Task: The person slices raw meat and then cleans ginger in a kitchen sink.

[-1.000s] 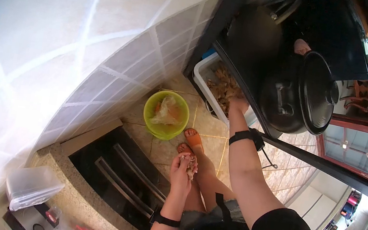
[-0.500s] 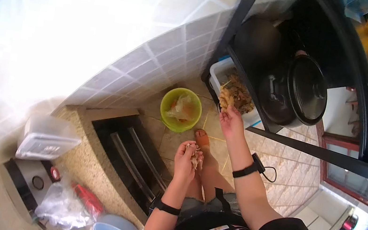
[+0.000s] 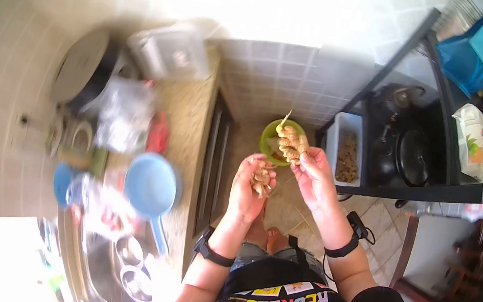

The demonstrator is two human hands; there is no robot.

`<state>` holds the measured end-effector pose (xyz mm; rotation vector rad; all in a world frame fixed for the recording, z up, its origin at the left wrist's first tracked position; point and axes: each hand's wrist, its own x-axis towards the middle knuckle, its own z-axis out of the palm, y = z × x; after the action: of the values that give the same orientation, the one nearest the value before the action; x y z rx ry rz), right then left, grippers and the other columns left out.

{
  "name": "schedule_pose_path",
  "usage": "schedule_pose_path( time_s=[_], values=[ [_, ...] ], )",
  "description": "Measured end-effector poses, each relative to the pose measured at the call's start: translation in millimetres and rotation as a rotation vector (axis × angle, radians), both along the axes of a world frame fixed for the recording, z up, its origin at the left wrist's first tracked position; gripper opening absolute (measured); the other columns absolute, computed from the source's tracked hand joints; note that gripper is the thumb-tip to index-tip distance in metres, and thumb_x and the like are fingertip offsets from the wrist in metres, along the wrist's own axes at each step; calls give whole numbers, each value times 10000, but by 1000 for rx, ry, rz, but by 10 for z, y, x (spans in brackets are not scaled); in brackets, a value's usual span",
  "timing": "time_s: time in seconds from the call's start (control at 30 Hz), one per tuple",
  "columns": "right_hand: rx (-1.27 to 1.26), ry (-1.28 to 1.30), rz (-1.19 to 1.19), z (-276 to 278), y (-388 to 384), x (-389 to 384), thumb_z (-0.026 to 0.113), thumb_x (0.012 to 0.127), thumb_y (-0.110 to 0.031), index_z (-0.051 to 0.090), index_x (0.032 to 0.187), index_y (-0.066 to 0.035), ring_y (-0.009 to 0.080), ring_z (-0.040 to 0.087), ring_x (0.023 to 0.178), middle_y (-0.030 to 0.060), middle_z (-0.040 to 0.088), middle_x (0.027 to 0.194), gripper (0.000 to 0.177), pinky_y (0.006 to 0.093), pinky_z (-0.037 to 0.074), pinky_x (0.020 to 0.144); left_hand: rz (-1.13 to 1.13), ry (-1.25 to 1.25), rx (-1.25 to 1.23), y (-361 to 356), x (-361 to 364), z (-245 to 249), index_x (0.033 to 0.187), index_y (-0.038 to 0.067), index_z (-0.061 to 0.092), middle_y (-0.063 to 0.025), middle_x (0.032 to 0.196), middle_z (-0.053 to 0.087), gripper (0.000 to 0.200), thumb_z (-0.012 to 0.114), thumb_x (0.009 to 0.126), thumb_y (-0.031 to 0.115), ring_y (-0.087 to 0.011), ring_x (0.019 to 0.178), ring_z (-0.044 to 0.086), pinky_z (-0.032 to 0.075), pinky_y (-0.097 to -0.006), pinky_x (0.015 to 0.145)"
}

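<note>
The knobbly tan root [image 3: 291, 146] sits near the middle of your view, raised above the floor, its thin tip pointing towards 12 o'clock. Your right hand [image 3: 316, 178] pinches its lower end between thumb and fingers. At 7 o'clock from the root, your left hand [image 3: 242, 187] is cupped around a clump of pale brown pieces [image 3: 261, 180]; your 2 hands are near each other but apart. At 9 o'clock, lower down and partly hidden, is a green bucket [image 3: 266, 135]. At 3 o'clock you have a white tray [image 3: 335, 147] of brown pieces, then a black pot [image 3: 413, 158]. Your light blue dipper [image 3: 150, 186] lies at 8 o'clock, a clear plastic bag [image 3: 125, 113] at 9.
</note>
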<state>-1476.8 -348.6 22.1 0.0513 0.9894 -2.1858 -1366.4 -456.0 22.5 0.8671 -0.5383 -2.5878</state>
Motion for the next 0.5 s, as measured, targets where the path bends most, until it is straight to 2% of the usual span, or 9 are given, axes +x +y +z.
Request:
schedule_pose_path(
  time_s=[0.17, 0.33, 0.5],
  values=[
    [9, 121, 280, 386, 187, 854, 629, 844, -137, 476, 997, -64, 136, 545, 907, 55, 572, 979, 228, 294, 434, 837, 242, 356, 194, 317, 1189, 313, 1162, 51, 493, -158, 1048, 563, 334, 437, 931, 286, -248, 850, 578, 517, -331, 762],
    [12, 152, 569, 683, 229, 1612, 600, 861, -123, 470, 1012, -65, 134, 541, 935, 55, 572, 1001, 208, 292, 421, 847, 429, 375, 151, 669, 2264, 498, 1177, 54, 493, -147, 1030, 565, 355, 452, 919, 295, -240, 818, 575, 520, -336, 722],
    [-25, 202, 806, 853, 224, 2552, 621, 844, -94, 474, 995, -68, 110, 542, 863, 30, 571, 944, 212, 270, 413, 792, 691, 288, 76, 1021, 3365, 470, 1166, 52, 502, -121, 981, 572, 333, 493, 902, 256, -210, 775, 561, 507, -317, 692]
  ],
)
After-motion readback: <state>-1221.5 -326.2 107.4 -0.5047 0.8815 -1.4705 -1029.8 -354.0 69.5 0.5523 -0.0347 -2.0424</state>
